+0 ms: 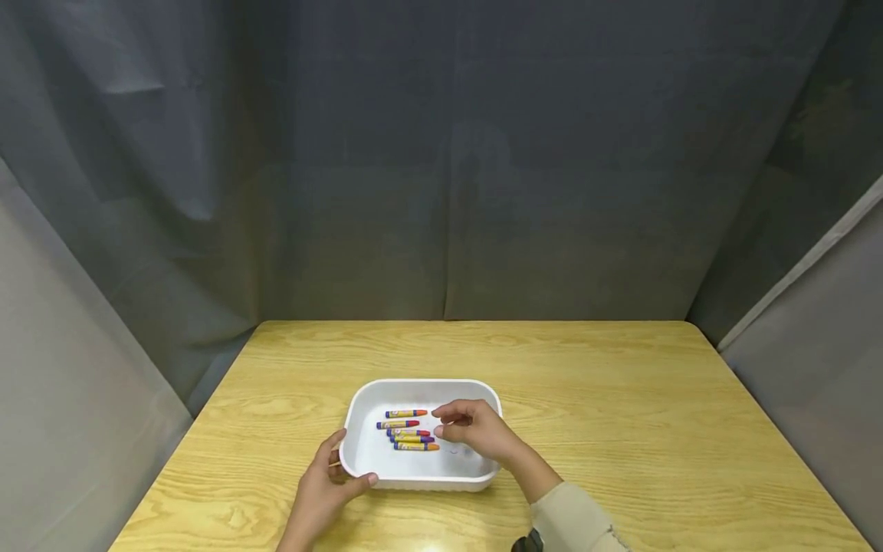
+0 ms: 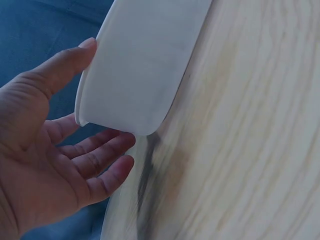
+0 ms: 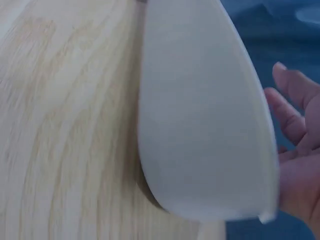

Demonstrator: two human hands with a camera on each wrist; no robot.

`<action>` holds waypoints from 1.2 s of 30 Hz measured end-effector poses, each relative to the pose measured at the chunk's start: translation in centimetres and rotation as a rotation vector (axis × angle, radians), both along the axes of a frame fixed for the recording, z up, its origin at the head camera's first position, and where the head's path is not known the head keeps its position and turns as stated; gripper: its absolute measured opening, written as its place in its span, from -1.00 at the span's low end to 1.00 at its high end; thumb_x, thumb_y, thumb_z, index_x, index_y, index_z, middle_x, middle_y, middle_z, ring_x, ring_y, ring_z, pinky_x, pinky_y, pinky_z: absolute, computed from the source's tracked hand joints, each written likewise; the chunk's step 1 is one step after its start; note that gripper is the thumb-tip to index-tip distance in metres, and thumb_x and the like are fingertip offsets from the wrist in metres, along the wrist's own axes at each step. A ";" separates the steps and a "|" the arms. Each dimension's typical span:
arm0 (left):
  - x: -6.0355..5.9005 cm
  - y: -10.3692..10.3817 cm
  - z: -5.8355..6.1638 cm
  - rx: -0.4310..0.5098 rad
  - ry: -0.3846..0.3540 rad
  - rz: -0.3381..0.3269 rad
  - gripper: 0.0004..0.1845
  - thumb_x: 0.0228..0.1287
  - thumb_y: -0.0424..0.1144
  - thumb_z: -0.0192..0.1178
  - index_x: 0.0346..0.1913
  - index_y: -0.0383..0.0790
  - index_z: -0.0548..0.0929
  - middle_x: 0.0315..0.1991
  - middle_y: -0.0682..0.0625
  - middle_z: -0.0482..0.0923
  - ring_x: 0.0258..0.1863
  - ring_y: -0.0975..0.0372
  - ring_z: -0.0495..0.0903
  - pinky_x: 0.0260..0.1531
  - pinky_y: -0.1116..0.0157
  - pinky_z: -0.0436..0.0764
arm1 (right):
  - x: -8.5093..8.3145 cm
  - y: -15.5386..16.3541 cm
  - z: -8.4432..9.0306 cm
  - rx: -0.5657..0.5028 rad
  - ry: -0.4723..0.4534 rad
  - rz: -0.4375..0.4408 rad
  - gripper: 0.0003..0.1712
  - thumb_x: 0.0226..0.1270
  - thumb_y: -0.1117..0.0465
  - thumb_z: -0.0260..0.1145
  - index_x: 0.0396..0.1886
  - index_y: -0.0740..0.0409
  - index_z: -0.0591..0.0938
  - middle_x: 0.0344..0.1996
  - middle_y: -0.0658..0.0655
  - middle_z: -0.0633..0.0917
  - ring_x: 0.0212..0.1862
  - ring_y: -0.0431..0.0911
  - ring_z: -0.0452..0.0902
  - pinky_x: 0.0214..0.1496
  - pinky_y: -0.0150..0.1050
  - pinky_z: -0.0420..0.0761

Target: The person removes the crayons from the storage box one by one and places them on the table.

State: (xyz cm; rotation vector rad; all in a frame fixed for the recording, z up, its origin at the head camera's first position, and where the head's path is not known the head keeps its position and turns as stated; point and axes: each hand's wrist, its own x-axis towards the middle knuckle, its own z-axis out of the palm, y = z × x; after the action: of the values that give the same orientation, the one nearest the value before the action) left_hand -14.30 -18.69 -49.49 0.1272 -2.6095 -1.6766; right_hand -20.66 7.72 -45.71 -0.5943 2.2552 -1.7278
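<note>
A white tray [image 1: 414, 484] stands on the table, and several crayons in yellow and blue wrappers lie side by side in its left half. Their tips are orange, red and purple; the topmost is an orange crayon [image 1: 405, 414], the lowest another orange crayon [image 1: 416, 447]. My left hand [image 1: 323, 481] rests on the tray's near left corner, thumb at the rim and loosely bent fingers beside the outer wall [image 2: 145, 65]. Inside the tray's right half hovers my right hand [image 1: 476, 431], thumb and fingers apart, beside the crayon tips. Nothing shows between them.
The wooden table [image 1: 621, 414] extends beyond the tray on all sides. Grey curtain [image 1: 441, 153] hangs behind it, with pale panels [image 1: 62, 345] at the sides. Small coloured marks [image 1: 453, 451] spot the tray floor.
</note>
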 end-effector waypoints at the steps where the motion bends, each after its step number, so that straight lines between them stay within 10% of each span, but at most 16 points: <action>1: 0.0 0.0 0.0 0.006 -0.002 0.000 0.02 -0.22 -0.17 0.54 0.35 -0.31 0.20 -0.02 -0.26 0.47 -0.13 -0.02 0.57 -0.17 0.09 0.56 | -0.5 -0.4 -0.7 0.004 -0.030 0.001 -0.72 0.18 0.33 0.34 -0.13 0.40 0.61 -0.36 0.14 0.62 -0.35 -0.10 0.50 -0.31 -0.23 0.54; 9: -0.1 0.1 0.5 -0.013 -0.016 -0.008 0.06 -0.28 -0.15 0.56 0.33 -0.34 0.19 -0.10 -0.24 0.49 -0.15 -0.02 0.58 -0.17 0.04 0.54 | -2.2 -2.6 -3.4 0.122 -0.229 -0.034 -0.77 0.02 0.33 0.40 -0.27 0.30 0.69 -0.52 -0.03 0.68 -0.58 -0.24 0.27 -0.63 -0.42 0.20; 36: -0.7 -0.5 0.1 -0.023 -0.043 -0.022 0.04 -0.33 -0.17 0.58 0.31 -0.28 0.25 -0.23 -0.15 0.55 -0.27 0.12 0.56 -0.31 0.22 0.49 | -2.2 -4.7 -4.7 0.288 0.034 -0.144 -0.80 -0.34 0.47 0.53 -0.60 0.25 0.70 -0.71 -0.06 0.61 -0.57 -0.29 0.38 -0.47 -0.38 0.42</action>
State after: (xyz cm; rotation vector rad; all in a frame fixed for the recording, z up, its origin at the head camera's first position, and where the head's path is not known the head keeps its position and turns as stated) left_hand -15.00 -19.23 -49.38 0.1368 -2.6696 -1.6691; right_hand -22.88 2.98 -50.45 -0.4111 2.5630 -1.4194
